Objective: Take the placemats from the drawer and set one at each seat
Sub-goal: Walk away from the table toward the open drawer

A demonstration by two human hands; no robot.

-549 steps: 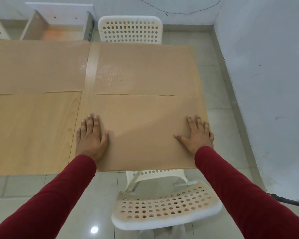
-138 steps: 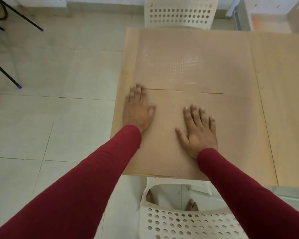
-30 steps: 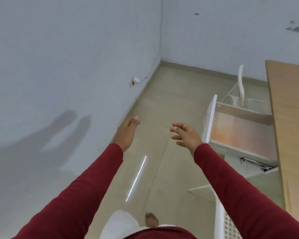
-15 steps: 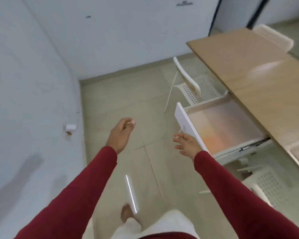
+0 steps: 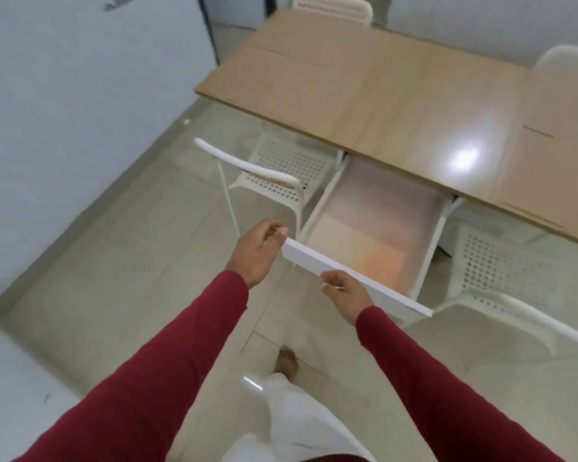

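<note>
A white drawer point(image 5: 374, 225) stands pulled out from under the wooden table point(image 5: 397, 105); its pale bottom shows nothing inside. My left hand point(image 5: 257, 251) curls around the left end of the drawer front point(image 5: 394, 298), thumb on the corner. My right hand point(image 5: 346, 295) holds the front near its middle, fingers on the outer face. Thin tan placemats lie flat on the table: one point(image 5: 281, 78) at the far left end, another point(image 5: 548, 168) at the right, their edges faint against the wood.
White perforated chairs stand on both sides of the drawer, one point(image 5: 271, 175) at the left and one point(image 5: 501, 278) at the right. Two more chairs point(image 5: 334, 5) sit across the table. A white wall closes the left side; tiled floor lies below.
I have turned to face the table and come up to the drawer. Both hands, free in the air half a second ago, now rest on the drawer front.
</note>
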